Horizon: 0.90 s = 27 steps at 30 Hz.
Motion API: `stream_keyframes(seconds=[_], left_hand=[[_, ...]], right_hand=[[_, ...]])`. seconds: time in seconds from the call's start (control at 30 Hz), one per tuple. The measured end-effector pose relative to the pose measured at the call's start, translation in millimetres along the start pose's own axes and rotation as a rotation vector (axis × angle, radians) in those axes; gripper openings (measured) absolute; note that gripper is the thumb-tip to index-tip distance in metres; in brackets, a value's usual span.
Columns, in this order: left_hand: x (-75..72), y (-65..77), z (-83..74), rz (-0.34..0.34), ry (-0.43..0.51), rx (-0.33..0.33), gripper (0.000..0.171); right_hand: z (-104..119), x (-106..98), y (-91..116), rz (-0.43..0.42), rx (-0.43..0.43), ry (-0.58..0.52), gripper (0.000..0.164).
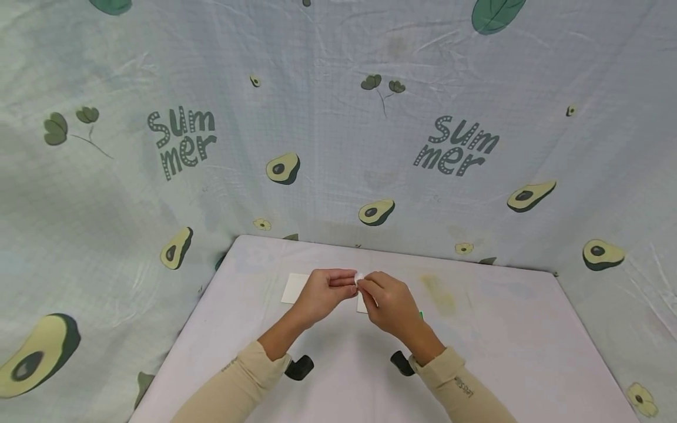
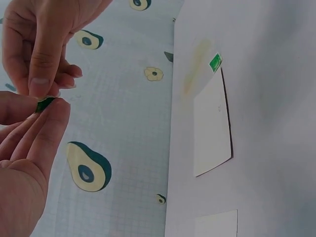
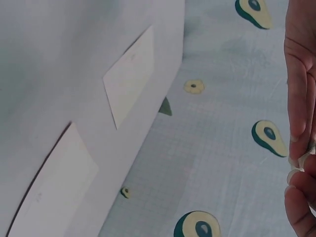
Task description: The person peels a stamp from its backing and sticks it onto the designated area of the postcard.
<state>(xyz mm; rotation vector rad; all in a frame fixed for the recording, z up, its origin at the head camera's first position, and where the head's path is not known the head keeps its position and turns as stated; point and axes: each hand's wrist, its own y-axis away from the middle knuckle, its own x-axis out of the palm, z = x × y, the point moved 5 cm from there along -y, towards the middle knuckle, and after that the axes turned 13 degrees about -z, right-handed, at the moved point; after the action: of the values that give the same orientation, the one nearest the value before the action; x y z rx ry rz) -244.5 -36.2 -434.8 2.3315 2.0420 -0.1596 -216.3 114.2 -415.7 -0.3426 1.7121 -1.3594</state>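
Both hands meet in front of me above the table. My left hand (image 1: 321, 294) pinches a small green-and-white piece (image 2: 44, 104) between its thumb and fingers. From the other side, my right hand (image 1: 390, 301) pinches the top edge of the same piece. Its white side (image 1: 359, 276) shows in the head view, and fingers hide most of it. In the left wrist view a flat white card (image 2: 213, 126) lies on the table, with a small green square with a white border (image 2: 216, 62) at its far end.
A second white card (image 1: 294, 288) lies further left on the white table (image 1: 338, 388). Cloth printed with avocados (image 1: 338, 147) hangs behind the table and at both sides. Black devices (image 1: 300, 368) sit at both wrists, by the beige sleeves.
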Motion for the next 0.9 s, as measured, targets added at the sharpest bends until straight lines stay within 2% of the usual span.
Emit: stream_keyframes(seconds=[0.13, 0.27, 0.6, 0.9], left_hand=[[0.4, 0.9, -0.9, -0.003, 0.005, -0.012, 0.039], [1.2, 1.3, -0.7, -0.008, 0.017, -0.028, 0.038], [2.3, -0.6, 0.4, -0.056, 0.086, -0.076, 0.034], [1.8, -0.6, -0.6, -0.082, 0.061, -0.089, 0.033]], right_hand=[[1.2, 2.9, 1.4, -0.003, -0.022, 0.045, 0.014], [1.6, 6.8, 3.9, 0.034, -0.009, 0.066, 0.013], [-0.7, 15.6, 6.5, 0.187, 0.132, 0.088, 0.016], [0.8, 16.1, 5.2, 0.22, 0.236, 0.072, 0.015]])
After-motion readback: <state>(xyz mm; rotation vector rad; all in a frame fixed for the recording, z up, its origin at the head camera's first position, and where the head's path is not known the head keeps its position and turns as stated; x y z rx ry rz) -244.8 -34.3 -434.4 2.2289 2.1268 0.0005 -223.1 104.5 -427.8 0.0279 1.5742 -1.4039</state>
